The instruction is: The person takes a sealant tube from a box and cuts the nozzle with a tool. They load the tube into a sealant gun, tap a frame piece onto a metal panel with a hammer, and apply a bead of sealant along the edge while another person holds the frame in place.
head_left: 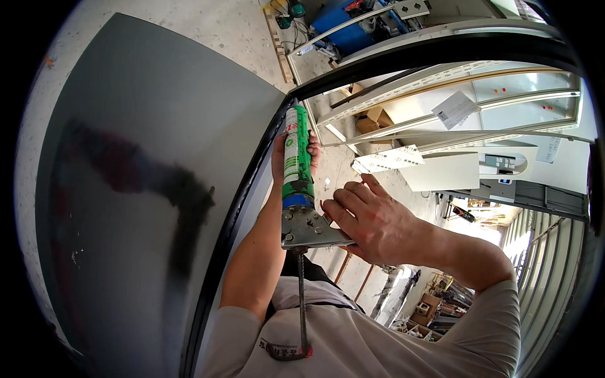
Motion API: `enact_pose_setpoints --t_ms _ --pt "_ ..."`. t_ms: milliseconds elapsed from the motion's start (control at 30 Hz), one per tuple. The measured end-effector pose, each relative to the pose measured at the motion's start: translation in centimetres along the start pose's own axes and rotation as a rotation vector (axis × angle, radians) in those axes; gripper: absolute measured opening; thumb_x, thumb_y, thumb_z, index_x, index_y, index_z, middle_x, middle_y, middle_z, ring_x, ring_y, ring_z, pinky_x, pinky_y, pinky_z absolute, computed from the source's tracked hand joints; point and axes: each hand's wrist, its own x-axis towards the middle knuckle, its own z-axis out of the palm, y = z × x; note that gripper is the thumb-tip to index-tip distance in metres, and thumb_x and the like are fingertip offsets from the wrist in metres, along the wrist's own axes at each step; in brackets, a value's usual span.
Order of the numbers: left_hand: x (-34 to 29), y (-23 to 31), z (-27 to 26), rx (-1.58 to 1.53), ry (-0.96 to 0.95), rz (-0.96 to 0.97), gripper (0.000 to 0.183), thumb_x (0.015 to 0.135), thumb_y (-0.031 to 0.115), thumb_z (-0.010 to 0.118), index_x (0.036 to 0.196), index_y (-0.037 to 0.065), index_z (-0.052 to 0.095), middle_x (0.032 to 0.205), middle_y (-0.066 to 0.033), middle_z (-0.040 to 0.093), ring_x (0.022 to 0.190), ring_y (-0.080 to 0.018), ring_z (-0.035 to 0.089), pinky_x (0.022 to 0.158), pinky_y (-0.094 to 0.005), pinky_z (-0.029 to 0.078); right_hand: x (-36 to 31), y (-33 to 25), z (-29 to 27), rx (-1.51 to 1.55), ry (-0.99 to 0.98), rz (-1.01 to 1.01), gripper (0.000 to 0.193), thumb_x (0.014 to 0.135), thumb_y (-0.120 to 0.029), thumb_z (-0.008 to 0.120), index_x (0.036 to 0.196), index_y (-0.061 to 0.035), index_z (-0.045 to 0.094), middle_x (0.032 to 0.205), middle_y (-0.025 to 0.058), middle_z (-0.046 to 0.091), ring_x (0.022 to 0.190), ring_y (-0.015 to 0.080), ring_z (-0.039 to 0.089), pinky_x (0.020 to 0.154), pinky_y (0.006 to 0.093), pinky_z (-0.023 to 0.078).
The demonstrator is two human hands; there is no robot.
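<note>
A caulking gun (304,228) with a green and white sealant cartridge (295,151) is held upright in front of me, its tip by the corner of a black frame (251,179). My left hand (278,159) is closed around the cartridge from beneath, its fingertips showing on the right side. My right hand (378,222) is wrapped around the gun's handle and trigger, which its fingers partly hide. The bent plunger rod (301,302) sticks out toward my chest. A glossy dark grey panel (157,94) lies left of the frame strip and reflects an arm and the gun.
Pale metal frame bars (403,132) and a white sheet of paper (455,110) are on the right. A cardboard box (374,120) sits on the floor behind the frame. Farther back are a blue bin (350,28) and a green power tool (295,9). Shelved parts (435,309) stand lower right.
</note>
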Motion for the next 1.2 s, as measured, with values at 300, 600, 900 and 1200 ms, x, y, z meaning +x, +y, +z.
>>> enact_pose_setpoints --t_ms 300,600,900,1200 --pt "0.4 0.6 -1.2 -0.038 -0.062 -0.002 0.06 0.091 0.033 0.065 0.129 -0.008 0.044 0.115 -0.019 0.05 0.092 -0.0218 0.052 0.076 -0.0294 0.052 0.7 0.4 0.3 -0.059 -0.009 0.003 0.063 0.072 -0.014 0.077 0.127 0.0034 0.053 0.114 0.0181 0.057 0.112 0.0349 0.055 0.105 0.0554 0.039" --pt "0.5 0.1 -0.6 -0.028 -0.072 0.034 0.057 0.091 0.033 0.064 0.128 -0.008 0.047 0.115 -0.0204 0.052 0.094 -0.0234 0.053 0.077 -0.0308 0.053 0.8 -0.4 0.4 -0.064 0.118 -0.003 0.034 0.078 -0.004 0.063 0.11 0.0069 0.058 0.09 0.0166 0.06 0.086 0.03 0.059 0.082 0.0401 0.049" --pt "0.8 -5.0 6.0 -0.007 0.075 -0.001 0.033 0.089 0.03 0.061 0.098 -0.002 0.06 0.089 -0.0179 0.066 0.078 -0.0268 0.064 0.074 -0.0368 0.058 -2.9 -1.9 -4.1 -0.073 0.098 0.08 0.028 0.085 -0.013 0.066 0.107 0.0023 0.059 0.088 0.0139 0.06 0.083 0.0292 0.061 0.08 0.0404 0.05" --pt "1.7 -11.2 10.5 0.118 0.077 -0.044 0.033 0.092 0.033 0.055 0.096 0.0 0.052 0.081 -0.0174 0.062 0.072 -0.028 0.065 0.068 -0.0379 0.061 -8.1 -4.0 -9.2 -0.201 0.162 0.119 0.023 0.082 -0.008 0.067 0.101 0.0014 0.059 0.083 0.0122 0.06 0.079 0.0279 0.062 0.075 0.0392 0.051"
